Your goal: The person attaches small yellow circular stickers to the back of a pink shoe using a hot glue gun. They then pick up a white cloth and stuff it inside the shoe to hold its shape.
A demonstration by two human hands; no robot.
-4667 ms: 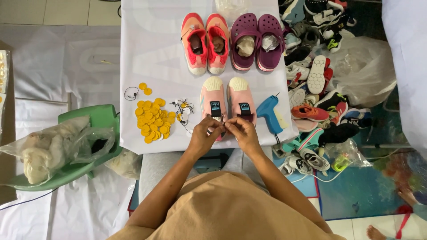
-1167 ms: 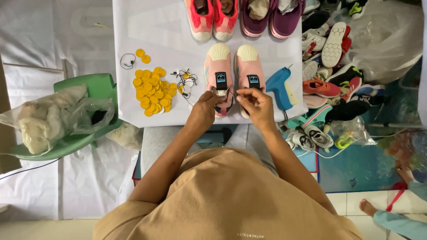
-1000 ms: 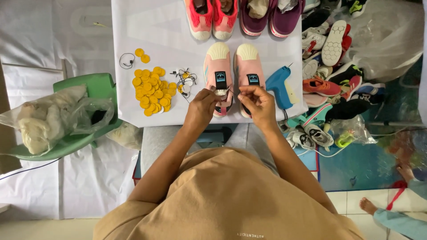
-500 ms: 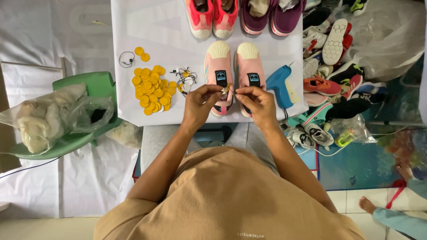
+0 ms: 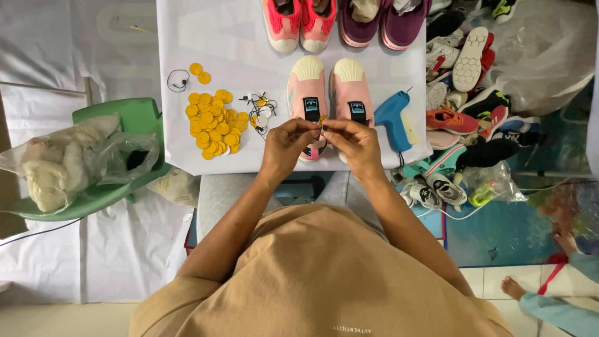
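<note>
Yellow tag (image 5: 322,118), pinched between both hands above the counter's near edge: the left hand (image 5: 288,142) and right hand (image 5: 350,142) each grip it by the fingertips. Left of the counter, a green chair (image 5: 134,118) holds a clear bag (image 5: 75,156) of pale stuffing. A heap of yellow discs (image 5: 212,122) lies unused. Behind the hands, the pink shoes (image 5: 327,90) already carry dark tags.
</note>
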